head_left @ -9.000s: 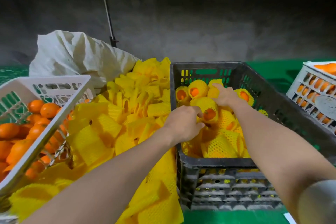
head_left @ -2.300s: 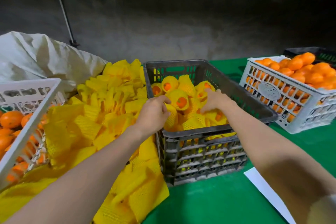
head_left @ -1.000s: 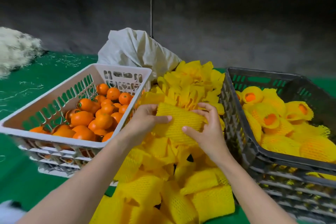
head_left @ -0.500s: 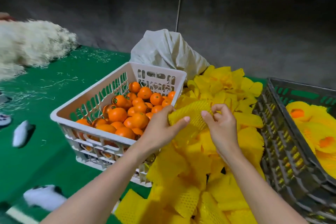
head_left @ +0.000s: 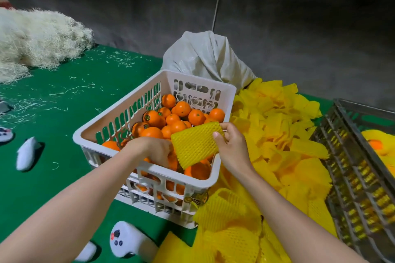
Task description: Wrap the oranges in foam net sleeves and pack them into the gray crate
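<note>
Reaching into the white basket (head_left: pixel 149 170), the left hand (head_left: pixel 152 150) was down among the loose oranges (head_left: pixel 181 109) at the basket's near right corner. Its fingers bent downward with the tips hidden behind the hand and the sleeve, so could not tell whether they had closed on a fruit. The right hand (head_left: pixel 232 147) hovered over the same corner, thumb and fingers pinching the top right corner of one flat foam net sleeve (head_left: pixel 194 145). The sleeve hung tilted over the fruit, mouth not opened.

The gray crate (head_left: pixel 352 177) stood well right of the basket, past the sleeve pile (head_left: pixel 277 134) lying against the basket's right wall. Wrapped oranges (head_left: pixel 375 144) showed inside it. A controller (head_left: pixel 126 239) lay just in front of the basket.

Likely risks:
- A one-corner pinch was weak, so the sleeve could slip and drop into the basket.
- The sleeve was flat, so pushing a fruit in with one hand could snag or tear the net.
- Pulling a low orange could set its neighbours rolling.
- A loosely gripped fruit could fall on the way across the pile to the crate.
</note>
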A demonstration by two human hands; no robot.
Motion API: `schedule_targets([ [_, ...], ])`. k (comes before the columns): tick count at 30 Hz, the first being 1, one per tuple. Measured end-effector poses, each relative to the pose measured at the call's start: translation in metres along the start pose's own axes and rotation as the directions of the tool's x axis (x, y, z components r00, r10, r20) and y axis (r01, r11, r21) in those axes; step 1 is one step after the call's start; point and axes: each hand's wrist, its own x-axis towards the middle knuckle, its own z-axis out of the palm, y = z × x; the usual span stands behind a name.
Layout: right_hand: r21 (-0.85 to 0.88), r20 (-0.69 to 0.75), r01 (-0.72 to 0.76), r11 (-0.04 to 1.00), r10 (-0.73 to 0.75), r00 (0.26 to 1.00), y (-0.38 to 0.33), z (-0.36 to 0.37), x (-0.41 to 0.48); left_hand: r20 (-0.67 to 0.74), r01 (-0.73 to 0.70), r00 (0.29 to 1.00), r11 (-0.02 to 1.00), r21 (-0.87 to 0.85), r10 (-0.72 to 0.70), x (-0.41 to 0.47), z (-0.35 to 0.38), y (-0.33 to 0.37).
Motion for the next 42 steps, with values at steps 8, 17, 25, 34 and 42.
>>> schedule_targets([
  [8,0.682,0.0,-0.17,0.711,0.232,0.973,-0.006,-0.036,0.002,-0.365,-0.39,0.917,0.173,-0.904,0.16,-0.026,-0.018,0.009],
  [17,0.675,0.149,-0.098,0.732,-0.005,0.989,-0.031,-0.065,-0.033,-0.503,-0.397,0.844,-0.414,-0.819,0.188,-0.046,-0.011,0.117],
  [25,0.406,-0.133,0.057,0.912,-0.002,0.991,-0.018,-0.097,-0.055,-0.554,-0.421,0.823,-0.52,-0.744,0.126,-0.046,0.025,0.18],
  [34,0.117,-0.369,0.142,0.983,-0.09,0.925,-0.004,-0.131,-0.061,-0.556,-0.412,0.795,-0.457,-0.788,0.242,-0.049,0.04,0.215],
  [42,-0.004,-0.505,0.164,0.986,-0.144,0.851,-0.002,-0.125,-0.07,-0.556,-0.486,0.83,-0.425,-0.764,0.05,-0.048,0.038,0.242],
])
